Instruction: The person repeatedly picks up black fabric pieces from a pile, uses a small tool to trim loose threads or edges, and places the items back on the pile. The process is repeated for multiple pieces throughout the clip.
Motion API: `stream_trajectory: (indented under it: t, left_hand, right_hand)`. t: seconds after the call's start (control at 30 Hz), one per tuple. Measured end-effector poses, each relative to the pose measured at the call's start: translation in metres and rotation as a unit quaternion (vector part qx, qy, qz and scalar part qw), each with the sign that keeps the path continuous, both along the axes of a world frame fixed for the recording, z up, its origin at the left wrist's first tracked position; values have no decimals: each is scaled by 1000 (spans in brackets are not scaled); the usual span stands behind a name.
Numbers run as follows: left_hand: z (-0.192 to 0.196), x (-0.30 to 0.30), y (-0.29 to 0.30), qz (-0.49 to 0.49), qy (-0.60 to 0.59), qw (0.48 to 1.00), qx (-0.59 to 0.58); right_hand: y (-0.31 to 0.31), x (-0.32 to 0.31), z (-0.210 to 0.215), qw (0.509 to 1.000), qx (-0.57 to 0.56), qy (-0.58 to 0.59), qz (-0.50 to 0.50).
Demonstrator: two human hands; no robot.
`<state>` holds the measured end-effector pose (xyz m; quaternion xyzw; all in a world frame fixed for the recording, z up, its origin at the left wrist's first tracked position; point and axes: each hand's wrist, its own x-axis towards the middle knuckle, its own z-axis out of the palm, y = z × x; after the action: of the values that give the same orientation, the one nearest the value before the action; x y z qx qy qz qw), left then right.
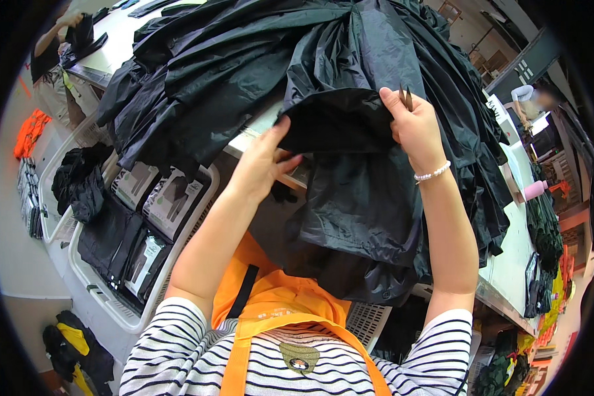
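A thin, shiny black garment (350,119) hangs over the table's near edge, its hem folded up into an open flap in front of me. My right hand (419,132) is closed on the right end of this hem, thumb on top. From the same fist stick out two dark metal points of small thread snips (406,99); the rest of them is hidden in the palm. At the hem's left end is my left hand (264,158), slightly blurred, fingers apart. Its fingertip is at the cloth edge, and the thumb stands away from it.
More black garments (224,79) are heaped across the white table (501,284). On my left, a white plastic basket (138,327) holds packed black clothing. A pink bottle (534,190) stands at the table's right edge. Two other people (46,59) are farther off, left and right.
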<state>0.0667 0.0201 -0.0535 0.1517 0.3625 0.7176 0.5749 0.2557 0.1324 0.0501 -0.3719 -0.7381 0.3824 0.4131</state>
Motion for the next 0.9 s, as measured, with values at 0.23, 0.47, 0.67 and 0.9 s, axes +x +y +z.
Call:
stream_trajectory:
  t: [0.23,0.47,0.67,0.9]
  left_hand:
    - [-36,-3,2,75,63,991,86]
    - [-14,9,9,26,-43,984,169]
    - [-8,16,15,37,-68,984,161]
    - [4,21,9,51,14,979,199]
  right_hand:
    - [-5,6,7,987,-149,58,-32]
    - [4,-25,3,996,-40,82,-13]
    - [0,-31,-13,968,234,63,-58]
    - [-89,-32,9,911,378,-117,120]
